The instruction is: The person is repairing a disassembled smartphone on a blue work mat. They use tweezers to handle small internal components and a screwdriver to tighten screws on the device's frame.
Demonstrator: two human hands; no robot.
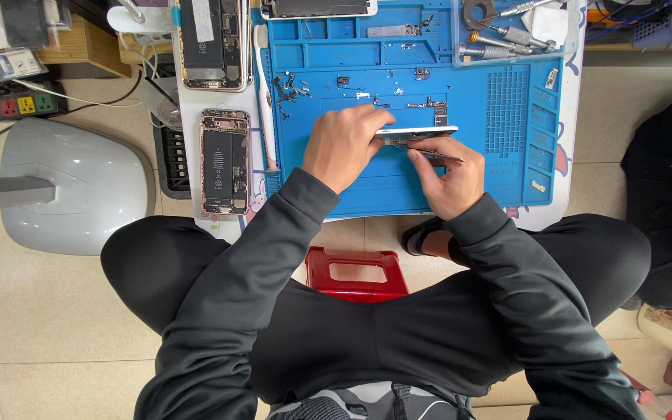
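Head view, looking straight down at a seated person working over a low counter [569, 155] covered by a blue mat [398, 93].

Left hand [341, 148]: fingers closed on the left end of a phone [415, 132], which is held on edge above the mat's middle, thin white side facing up. Knuckles bent over it, thumb hidden.

Right hand [446, 175]: just right of and below the left one, fingers pinched on a thin metal tool [439, 155], looks like tweezers. Tool lies nearly level, its left end tucked under the phone's lower edge; cannot tell exactly what it touches there.

Hands nearly touching, both over the mat's lower centre.

Around them:
- Small loose parts [289, 87], dark, scattered on the mat up-left of the hands. More small bits near the mat's top middle.
- An opened phone [225, 161], pinkish frame, battery showing, lies on the counter left of the mat.
- A second opened phone [213, 43] above it, near the top edge.
- Metal tools [503, 35] in a clear tray at the mat's upper right.
- Red stool [355, 272] visible between the person's knees.
- Power strip [17, 101] on the floor, far left, next to a grey lamp base [71, 187].
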